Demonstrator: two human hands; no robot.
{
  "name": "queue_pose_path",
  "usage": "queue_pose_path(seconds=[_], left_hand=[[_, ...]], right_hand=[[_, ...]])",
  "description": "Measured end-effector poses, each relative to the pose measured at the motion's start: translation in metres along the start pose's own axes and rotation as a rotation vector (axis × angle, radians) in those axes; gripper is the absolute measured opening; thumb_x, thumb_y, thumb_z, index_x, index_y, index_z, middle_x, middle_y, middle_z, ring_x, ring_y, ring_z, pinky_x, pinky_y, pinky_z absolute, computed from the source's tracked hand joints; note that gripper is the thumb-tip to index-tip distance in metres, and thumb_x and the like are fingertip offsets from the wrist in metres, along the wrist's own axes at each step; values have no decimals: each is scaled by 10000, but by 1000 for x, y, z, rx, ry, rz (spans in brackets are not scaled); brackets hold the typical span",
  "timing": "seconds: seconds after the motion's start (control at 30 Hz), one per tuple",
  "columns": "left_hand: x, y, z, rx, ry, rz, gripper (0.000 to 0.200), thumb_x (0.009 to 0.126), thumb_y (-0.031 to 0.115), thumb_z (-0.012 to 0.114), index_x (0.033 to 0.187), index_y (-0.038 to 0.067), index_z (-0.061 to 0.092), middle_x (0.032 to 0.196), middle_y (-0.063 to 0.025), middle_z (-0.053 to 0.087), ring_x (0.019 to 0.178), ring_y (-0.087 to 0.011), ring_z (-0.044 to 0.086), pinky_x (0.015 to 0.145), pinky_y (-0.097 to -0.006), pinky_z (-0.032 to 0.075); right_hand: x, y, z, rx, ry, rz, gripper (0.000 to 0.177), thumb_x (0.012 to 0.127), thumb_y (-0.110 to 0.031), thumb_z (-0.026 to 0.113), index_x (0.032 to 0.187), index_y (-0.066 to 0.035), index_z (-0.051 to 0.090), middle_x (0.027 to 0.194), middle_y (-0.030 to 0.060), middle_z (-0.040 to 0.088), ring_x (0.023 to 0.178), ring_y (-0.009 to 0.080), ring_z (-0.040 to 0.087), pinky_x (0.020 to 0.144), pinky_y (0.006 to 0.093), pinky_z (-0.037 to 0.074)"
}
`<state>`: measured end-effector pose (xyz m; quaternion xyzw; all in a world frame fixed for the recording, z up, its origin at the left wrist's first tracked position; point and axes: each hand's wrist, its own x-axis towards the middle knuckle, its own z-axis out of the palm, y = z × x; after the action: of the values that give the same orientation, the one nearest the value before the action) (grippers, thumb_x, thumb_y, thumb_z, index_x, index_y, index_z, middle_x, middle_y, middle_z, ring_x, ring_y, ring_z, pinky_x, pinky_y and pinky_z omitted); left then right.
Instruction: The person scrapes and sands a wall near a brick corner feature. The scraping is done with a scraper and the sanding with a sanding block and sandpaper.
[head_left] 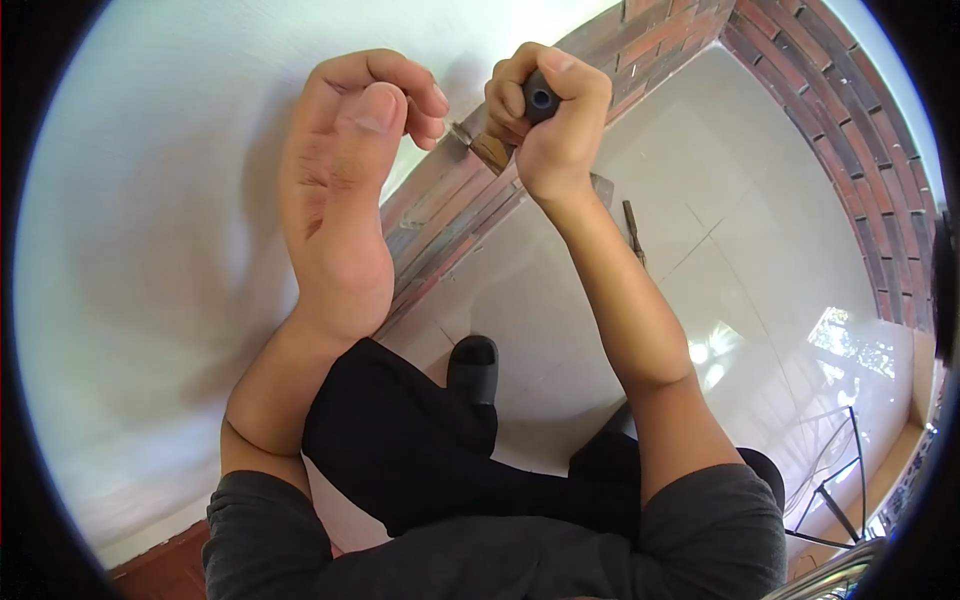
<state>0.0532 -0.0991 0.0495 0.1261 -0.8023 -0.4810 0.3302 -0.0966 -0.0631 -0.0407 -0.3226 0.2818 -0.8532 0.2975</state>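
Observation:
My left hand [340, 170] is raised close to the white wall [150, 230], with its fingers curled over and the thumb in front of them. Whatever lies between those fingertips, if anything, is hidden. To its right, my right hand [555, 135] is wrapped round a dark handle [541, 97] whose round end, with a hole in it, faces me. A brownish, worn-looking piece [490, 152] with a narrow tip shows beside and below that fist, pointing towards my left hand. It may belong to the held tool, but its kind cannot be made out.
A low band of brick [455, 230] runs along the wall's foot, and more brick [830, 110] curves round at the right. A thin dark object [634, 232] lies on the glossy tiled floor [740, 250]. My slippered foot [474, 370] is below. A black metal stand [850, 480] is at lower right.

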Motion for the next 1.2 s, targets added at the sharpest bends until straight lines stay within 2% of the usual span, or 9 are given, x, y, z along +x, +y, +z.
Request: queue_pose_path(seconds=[0.1, 0.3, 0.43, 0.53, 0.6, 0.87, 1.03, 1.13, 1.2], left_hand=[[-2, 1, 0, -3, -22, 22, 379, 1100, 329, 375, 1184, -7, 528, 1070, -131, 590, 1004, -210, 552, 918, -370, 445], [-1, 0, -3, 16, -11, 23, 377, 1103, 328, 366, 1181, -6, 524, 1068, -131, 592, 1000, -212, 552, 920, -370, 446], [-3, 0, 3, -3, -12, 13, 371, 1103, 325, 365, 1173, -3, 525, 1064, -131, 590, 984, -208, 552, 921, -365, 446], [-4, -2, 2, 2, -8, -2, 366, 1103, 324, 368, 1168, 0, 528, 1063, -131, 590, 978, -207, 552, 920, -362, 446], [-1, -2, 1, 4, 0, -5, 367, 1103, 324, 369, 1167, 0, 529, 1062, -131, 590, 979, -208, 551, 920, -361, 445], [-3, -4, 2, -17, -4, -17, 363, 1100, 328, 388, 1167, -1, 526, 1055, -130, 592, 976, -206, 553, 925, -355, 444], [0, -4, 1, 12, 15, -32, 384, 1101, 341, 372, 1171, -5, 524, 1055, -132, 592, 982, -204, 551, 925, -360, 443], [-1, -3, 2, -35, -22, 15, 384, 1099, 344, 377, 1171, -2, 526, 1056, -132, 592, 987, -204, 551, 924, -361, 444], [-3, -4, -1, -9, -25, 3, 384, 1098, 343, 376, 1172, -2, 526, 1054, -133, 593, 989, -205, 551, 924, -360, 444]], right_hand=[[-1, -10, 7, 17, -33, -100, 443, 954, -231, 406, 567, -14, 409, 501, 26, 409, 455, 104, 340, 444, 281, 272], [4, 4, -1, 28, 23, -21, 434, 960, -221, 406, 582, -8, 420, 504, 30, 394, 455, 98, 325, 441, 275, 267], [-1, -5, 3, 81, -6, -73, 437, 962, -210, 407, 575, -6, 412, 502, 33, 404, 455, 96, 324, 439, 274, 267], [2, -10, 4, -5, -29, -127, 430, 960, -196, 402, 574, -9, 417, 501, 32, 407, 457, 96, 328, 438, 276, 270], [-3, 2, 4, -112, 16, -58, 427, 959, -198, 414, 574, -13, 415, 504, 28, 410, 472, 100, 349, 451, 284, 276], [-6, -11, 5, 31, -10, -142, 437, 960, -218, 429, 578, -6, 428, 508, 27, 417, 482, 98, 348, 464, 280, 271], [-4, 4, 4, -136, 23, -125, 437, 950, -206, 435, 558, -12, 441, 491, 14, 412, 478, 95, 337, 460, 283, 267], [-12, 1, 6, -220, -48, -214, 518, 969, -386, 400, 648, 18, 457, 538, 71, 417, 460, 114, 313, 432, 287, 240], [-12, 2, 8, -170, -23, -191, 456, 954, -288, 431, 604, 3, 453, 515, 43, 411, 470, 105, 328, 444, 287, 253]])
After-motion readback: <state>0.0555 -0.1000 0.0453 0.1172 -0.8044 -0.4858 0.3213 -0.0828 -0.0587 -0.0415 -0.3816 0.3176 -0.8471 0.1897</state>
